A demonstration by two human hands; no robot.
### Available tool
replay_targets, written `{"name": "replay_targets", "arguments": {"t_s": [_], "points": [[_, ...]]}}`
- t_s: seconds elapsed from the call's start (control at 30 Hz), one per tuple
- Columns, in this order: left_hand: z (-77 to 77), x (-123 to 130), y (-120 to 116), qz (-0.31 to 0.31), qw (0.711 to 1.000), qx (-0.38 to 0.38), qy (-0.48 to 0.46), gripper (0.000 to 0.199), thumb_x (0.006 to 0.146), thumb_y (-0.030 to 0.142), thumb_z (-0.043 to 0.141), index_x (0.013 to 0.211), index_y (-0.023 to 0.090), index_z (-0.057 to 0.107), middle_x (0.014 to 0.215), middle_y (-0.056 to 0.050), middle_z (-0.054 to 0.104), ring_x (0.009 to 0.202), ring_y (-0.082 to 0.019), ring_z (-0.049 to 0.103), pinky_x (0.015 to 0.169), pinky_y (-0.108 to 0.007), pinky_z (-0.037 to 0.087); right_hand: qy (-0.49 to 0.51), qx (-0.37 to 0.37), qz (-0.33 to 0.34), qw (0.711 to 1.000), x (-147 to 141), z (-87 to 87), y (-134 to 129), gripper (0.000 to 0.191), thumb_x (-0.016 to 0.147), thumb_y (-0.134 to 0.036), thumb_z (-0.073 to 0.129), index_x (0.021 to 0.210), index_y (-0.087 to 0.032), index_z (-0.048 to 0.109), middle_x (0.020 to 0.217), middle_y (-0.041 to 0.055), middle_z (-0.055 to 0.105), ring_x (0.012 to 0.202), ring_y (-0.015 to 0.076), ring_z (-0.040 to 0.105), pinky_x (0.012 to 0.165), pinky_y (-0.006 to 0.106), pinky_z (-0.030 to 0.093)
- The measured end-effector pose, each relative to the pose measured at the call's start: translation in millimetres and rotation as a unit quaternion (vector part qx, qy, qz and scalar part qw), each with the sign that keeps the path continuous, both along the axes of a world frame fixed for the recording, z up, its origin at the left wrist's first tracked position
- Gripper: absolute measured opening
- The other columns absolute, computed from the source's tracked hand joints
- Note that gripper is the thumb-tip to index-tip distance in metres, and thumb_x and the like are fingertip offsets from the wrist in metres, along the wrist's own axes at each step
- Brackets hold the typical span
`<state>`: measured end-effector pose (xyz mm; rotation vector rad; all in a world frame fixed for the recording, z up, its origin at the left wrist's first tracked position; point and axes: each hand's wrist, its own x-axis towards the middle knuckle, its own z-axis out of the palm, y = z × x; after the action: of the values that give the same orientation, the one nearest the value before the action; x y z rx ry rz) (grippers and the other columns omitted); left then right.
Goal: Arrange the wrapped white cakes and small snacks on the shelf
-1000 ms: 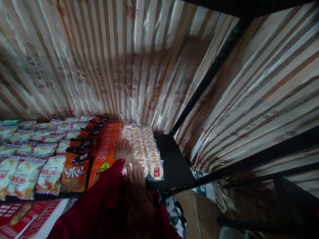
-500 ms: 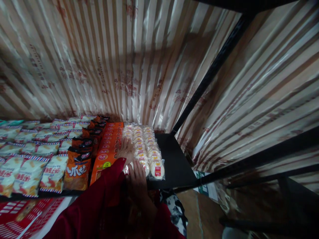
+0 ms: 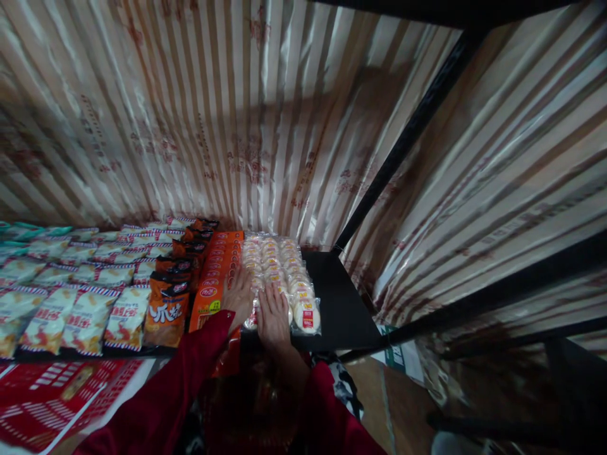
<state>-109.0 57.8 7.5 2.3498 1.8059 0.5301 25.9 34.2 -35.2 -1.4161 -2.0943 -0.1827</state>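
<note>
Rows of clear-wrapped round white crackers (image 3: 306,315) with red and yellow labels stand on a black shelf (image 3: 339,309). My left hand (image 3: 241,297) lies along the left side of these packs, beside the orange packages (image 3: 220,259), its fingers stretched out. Close by, my right hand (image 3: 274,315) rests flat on the front packs of the left and middle rows, fingers extended. Neither hand is wrapped round a pack. The hands cover part of the front packs.
Orange-and-black snack bags (image 3: 165,316) and rows of white snack bags (image 3: 126,316) fill the shelf to the left. Below them is a red plastic basket (image 3: 42,404). A striped plastic sheet (image 3: 265,126) hangs behind, and a black post (image 3: 403,151) slants up at right.
The view has shifted, so the shelf goods appear slightly farther right. My right hand has moved slightly right and forward over the cracker packs; my left hand stays along their left side.
</note>
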Motion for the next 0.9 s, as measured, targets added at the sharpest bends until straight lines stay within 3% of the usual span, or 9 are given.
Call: {"name": "replay_targets", "arguments": {"t_s": [0.13, 0.37, 0.67, 0.8, 0.9], "points": [[-4.7, 5, -7, 0.001, 1.0, -0.001, -0.008, 0.042, 0.087, 0.037, 0.053, 0.125, 0.02, 0.048, 0.134, -0.009, 0.043, 0.118, -0.026, 0.045, 0.098, -0.051, 0.037, -0.004, 0.004, 0.014, 1.0, 2, -5.0, -2, 0.038, 0.091, -0.025, 0.039, 0.125, -0.016, 0.055, 0.133, 0.0095, 0.053, 0.137, 0.023, 0.024, 0.11, 0.046, 0.018], [-9.7, 7, -18, 0.009, 1.0, 0.0, -0.015, 0.035, 0.088, 0.035, 0.052, 0.118, 0.019, 0.052, 0.123, -0.009, 0.052, 0.105, -0.021, 0.054, 0.088, -0.044, 0.047, -0.004, 0.005, 0.019, 1.0, 2, -12.3, -4, 0.038, 0.09, -0.023, 0.04, 0.125, -0.017, 0.054, 0.131, 0.0089, 0.055, 0.136, 0.0227, 0.027, 0.11, 0.046, 0.017], [6.2, 9, -4, 0.005, 1.0, 0.012, -0.028, 0.035, 0.089, 0.036, 0.051, 0.121, 0.022, 0.051, 0.131, -0.009, 0.047, 0.113, -0.023, 0.049, 0.095, -0.047, 0.042, -0.024, 0.009, -0.019, 0.999, 9, -3.5, 0, 0.043, 0.091, -0.023, 0.037, 0.132, -0.013, 0.046, 0.144, 0.0151, 0.036, 0.138, 0.026, 0.02, 0.107, 0.047, 0.022], [10.2, 16, 1, -0.002, 0.999, 0.018, -0.034, 0.042, 0.088, 0.038, 0.052, 0.126, 0.022, 0.047, 0.138, -0.009, 0.039, 0.122, -0.027, 0.041, 0.102, -0.053, 0.033, -0.011, 0.031, -0.039, 0.999, 13, -6.2, 3, 0.042, 0.09, -0.022, 0.038, 0.13, -0.015, 0.049, 0.142, 0.0136, 0.039, 0.137, 0.0257, 0.022, 0.106, 0.047, 0.024], [7.5, 16, -7, -0.01, 0.999, 0.019, -0.035, 0.043, 0.087, 0.038, 0.052, 0.126, 0.021, 0.047, 0.137, -0.009, 0.04, 0.122, -0.027, 0.042, 0.101, -0.053, 0.033, -0.005, 0.037, -0.044, 0.998, 13, -11.9, 3, 0.041, 0.089, -0.021, 0.038, 0.127, -0.016, 0.051, 0.142, 0.0133, 0.041, 0.137, 0.0248, 0.024, 0.106, 0.045, 0.025]]}}
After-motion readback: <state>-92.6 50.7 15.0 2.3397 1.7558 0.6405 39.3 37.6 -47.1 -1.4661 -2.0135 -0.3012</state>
